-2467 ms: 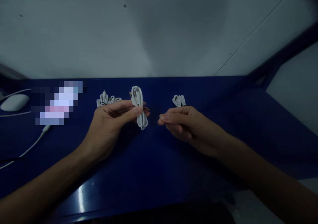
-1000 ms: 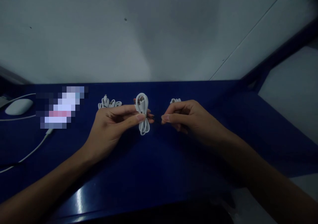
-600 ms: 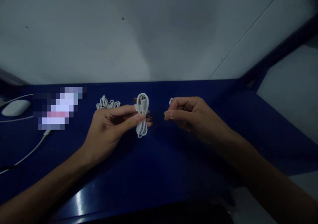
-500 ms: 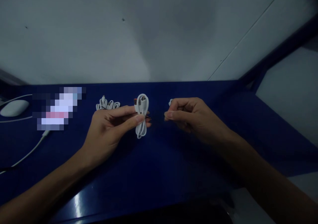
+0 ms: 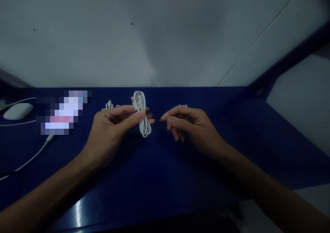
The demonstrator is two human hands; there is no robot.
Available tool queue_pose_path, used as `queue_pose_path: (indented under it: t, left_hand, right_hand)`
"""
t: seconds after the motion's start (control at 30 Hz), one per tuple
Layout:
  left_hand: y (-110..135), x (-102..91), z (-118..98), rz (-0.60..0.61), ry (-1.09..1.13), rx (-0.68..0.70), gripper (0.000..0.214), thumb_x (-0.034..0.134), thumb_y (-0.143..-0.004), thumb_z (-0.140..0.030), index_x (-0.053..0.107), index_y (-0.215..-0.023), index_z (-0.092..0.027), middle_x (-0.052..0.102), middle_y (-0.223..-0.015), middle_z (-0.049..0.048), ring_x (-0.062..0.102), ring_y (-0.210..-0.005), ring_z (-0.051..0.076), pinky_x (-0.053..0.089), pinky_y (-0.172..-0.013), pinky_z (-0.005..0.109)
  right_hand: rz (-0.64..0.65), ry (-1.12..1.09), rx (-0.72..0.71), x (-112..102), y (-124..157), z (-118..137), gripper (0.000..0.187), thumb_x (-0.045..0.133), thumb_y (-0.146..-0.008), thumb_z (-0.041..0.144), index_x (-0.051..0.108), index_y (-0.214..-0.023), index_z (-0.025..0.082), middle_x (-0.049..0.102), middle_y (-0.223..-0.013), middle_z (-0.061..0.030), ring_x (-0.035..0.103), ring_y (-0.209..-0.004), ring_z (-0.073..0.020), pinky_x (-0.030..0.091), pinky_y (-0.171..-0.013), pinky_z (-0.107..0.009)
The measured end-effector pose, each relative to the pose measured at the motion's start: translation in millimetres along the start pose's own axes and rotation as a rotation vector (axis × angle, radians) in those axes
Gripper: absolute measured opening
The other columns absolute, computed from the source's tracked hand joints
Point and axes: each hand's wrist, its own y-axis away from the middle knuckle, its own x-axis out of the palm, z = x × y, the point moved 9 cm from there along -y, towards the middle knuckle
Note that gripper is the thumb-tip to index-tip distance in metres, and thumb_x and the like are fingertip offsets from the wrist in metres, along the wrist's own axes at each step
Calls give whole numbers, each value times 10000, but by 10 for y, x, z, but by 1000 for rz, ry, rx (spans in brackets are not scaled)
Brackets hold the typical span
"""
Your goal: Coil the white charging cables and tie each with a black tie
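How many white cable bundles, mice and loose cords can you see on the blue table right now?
White coiled cable bundles: 3, namely one pinched in the left hand at, one behind it, one mostly hidden behind the right hand at
White mouse: 1
Loose white cord: 1
Total: 5

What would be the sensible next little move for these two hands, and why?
Probably bring the right hand back to the coiled white cable and wind the thin dark tie around its middle: the left hand pinches the bundle there, and the right fingertips seem to hold the tie's end.
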Motion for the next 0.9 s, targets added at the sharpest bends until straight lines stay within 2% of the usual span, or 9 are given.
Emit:
queue_pose_path:
  t: [0.13, 0.2, 0.33, 0.47, 0.57, 0.7, 0.9]
  left_hand:
    - [-9, -24, 30, -9, -31, 2, 131, 945, -931, -342, 917, -1027, -257, 893, -965, 54, 865, -968, 246, 693, -961, 350]
    - [-8, -21, 44, 1, -63, -2, 115, 944, -929, -345, 914, -1000, -260, 890, -957, 49, 866, -970, 253, 692, -965, 357]
    - [-10, -23, 48, 4, -149, -4, 116, 945, -927, -343, 910, -995, -255, 895, -957, 51, 866, -958, 248, 679, -978, 344]
    - [-15, 14, 45, 15, -176, -24, 173, 946, -921, -376, 909, -1022, -241, 900, -976, 70, 871, -955, 268, 682, -981, 367]
    - [-9, 63, 67, 41, -165, -61, 174, 928, -939, -372, 908, -1040, -232, 900, -977, 79, 871, -948, 263, 681, -975, 360]
    - [-10, 57, 76, 36, -167, -59, 181, 911, -958, -389, 906, -1048, -232, 900, -1003, 81, 866, -968, 251, 672, -963, 334]
    - [-29, 8, 119, 16, -160, -41, 173, 906, -964, -384, 896, -1036, -227, 898, -1016, 74, 860, -966, 250, 663, -947, 330]
  right_hand:
    - [-42, 97, -21, 25, 33, 41, 180, 953, -892, 346, 874, -983, 213, 784, -806, -2, 668, -573, -118, 567, -519, -244]
    - [-65, 147, -36, 37, 52, 47, 174, 969, -866, 328, 871, -937, 204, 783, -768, -6, 666, -547, -124, 554, -495, -249]
    - [-132, 367, -172, 34, 116, 155, 81, 887, -938, 277, 838, -910, 219, 746, -714, 17, 629, -532, -114, 511, -501, -257]
    - [-208, 649, -416, 37, 206, 376, 71, 768, -1016, 200, 769, -957, 240, 758, -804, 14, 656, -630, -131, 539, -590, -287]
    - [-224, 794, -515, 58, 236, 450, 98, 696, -1088, 217, 740, -1005, 247, 779, -879, -4, 669, -677, -143, 546, -635, -306]
    - [-183, 796, -514, 87, 230, 437, 77, 684, -1112, 213, 729, -1054, 236, 792, -935, -17, 688, -729, -155, 549, -678, -315]
    - [-112, 729, -421, 148, 209, 371, 73, 693, -1111, 232, 724, -1045, 238, 788, -923, -11, 696, -729, -163, 545, -667, -316]
